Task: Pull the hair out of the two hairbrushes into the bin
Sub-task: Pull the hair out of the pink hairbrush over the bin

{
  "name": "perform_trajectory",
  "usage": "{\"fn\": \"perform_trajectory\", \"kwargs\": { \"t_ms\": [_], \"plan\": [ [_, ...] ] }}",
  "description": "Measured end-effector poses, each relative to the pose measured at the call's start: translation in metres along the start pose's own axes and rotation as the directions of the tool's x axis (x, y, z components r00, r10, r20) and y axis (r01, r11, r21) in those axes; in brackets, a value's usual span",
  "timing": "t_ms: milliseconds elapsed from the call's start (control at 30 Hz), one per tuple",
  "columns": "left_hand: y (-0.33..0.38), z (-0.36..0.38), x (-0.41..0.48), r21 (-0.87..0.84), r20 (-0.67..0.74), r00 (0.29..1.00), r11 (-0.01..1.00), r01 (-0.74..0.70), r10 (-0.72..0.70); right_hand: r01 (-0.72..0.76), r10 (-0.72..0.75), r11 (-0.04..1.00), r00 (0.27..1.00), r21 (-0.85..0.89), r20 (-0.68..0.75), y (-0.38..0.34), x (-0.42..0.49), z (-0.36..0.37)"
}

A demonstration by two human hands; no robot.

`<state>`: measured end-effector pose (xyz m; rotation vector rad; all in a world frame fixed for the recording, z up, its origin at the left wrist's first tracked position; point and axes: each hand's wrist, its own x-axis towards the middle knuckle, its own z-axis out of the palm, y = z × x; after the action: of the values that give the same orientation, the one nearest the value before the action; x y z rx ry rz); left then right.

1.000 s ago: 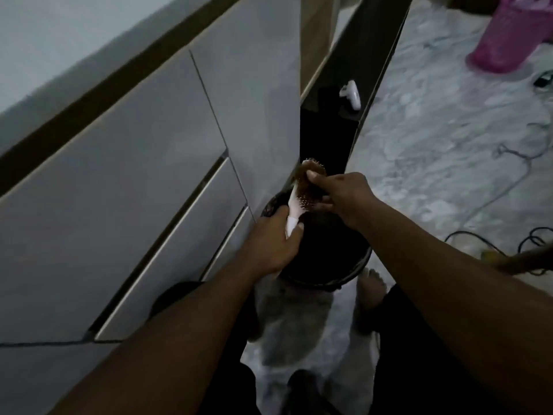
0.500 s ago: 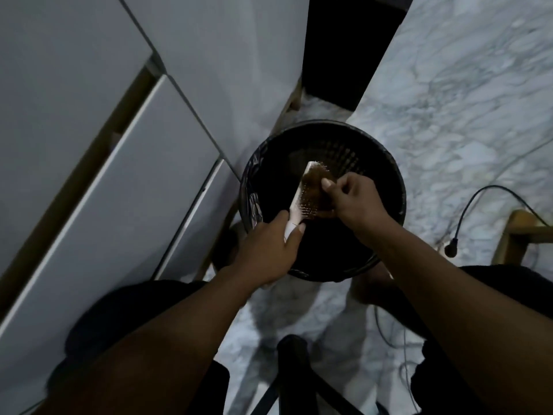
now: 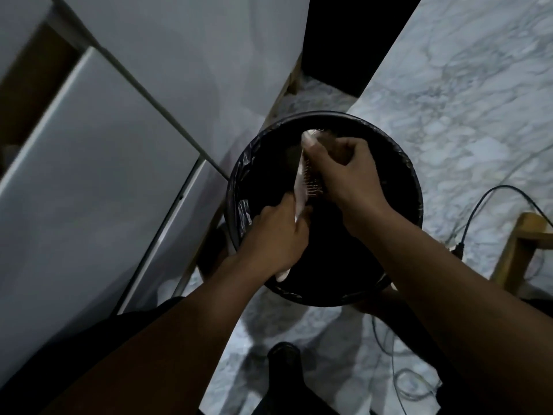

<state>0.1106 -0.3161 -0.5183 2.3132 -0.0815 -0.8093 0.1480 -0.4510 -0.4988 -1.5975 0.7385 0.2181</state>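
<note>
A round black bin (image 3: 414,187) lined with a dark bag stands on the marble floor right below me. Over its opening my left hand (image 3: 273,238) grips the pale handle of a white hairbrush (image 3: 300,181), which points away from me with its bristles facing right. My right hand (image 3: 347,172) lies over the bristle side, fingers curled into the bristles near the brush's tip. Whether hair is between those fingers is hidden. Only one hairbrush is in view.
White cabinet drawers (image 3: 98,163) run along the left, close to the bin. A black cable with a plug (image 3: 459,247) and a wooden furniture leg (image 3: 514,253) sit on the floor at the right. Thin wires (image 3: 410,381) lie near my knees.
My view has tipped down, so the bin now sits directly under my hands. My right hand has slid from the brush's side to cover the bristles near the tip.
</note>
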Motion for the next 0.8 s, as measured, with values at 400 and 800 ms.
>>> {"fn": "perform_trajectory", "kwargs": {
  "t_ms": [400,800],
  "plan": [
    [0.010,-0.004,0.004,-0.079,0.007,0.999,0.996,-0.046,0.047,-0.033,0.036,0.999,0.993,0.032,-0.111,0.003,0.013,-0.014],
    [0.003,-0.003,0.008,0.020,0.015,0.997,0.997,-0.076,0.075,-0.015,0.016,0.998,1.000,0.063,-0.003,-0.012,0.007,-0.022]
  ]
}}
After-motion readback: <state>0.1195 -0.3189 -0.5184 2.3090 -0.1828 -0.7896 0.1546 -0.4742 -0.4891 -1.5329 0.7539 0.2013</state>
